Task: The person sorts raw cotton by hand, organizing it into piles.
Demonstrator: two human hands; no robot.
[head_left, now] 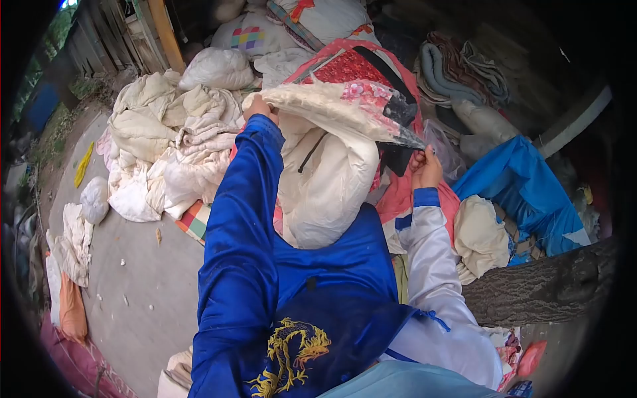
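A floral-printed plastic bag [363, 99], cream and puffy at one end and dark at the other, is stretched between my hands. My left hand [262, 110] is closed on its cream end, at the upper left. At the lower right, my right hand [428, 168] pinches the dark corner. Below and behind it a thick white quilt [338, 179] bulges up in front of my lap. A red bag with pink edging [342, 65] stands just beyond.
Heaped cream bedding [149, 126] lies to the left on the concrete floor [142, 278]. At right are a blue tarp [524, 179] and a log [544, 282]. Stuffed white sacks [215, 68] stand at the back, with rolled quilts [451, 69] behind on the right.
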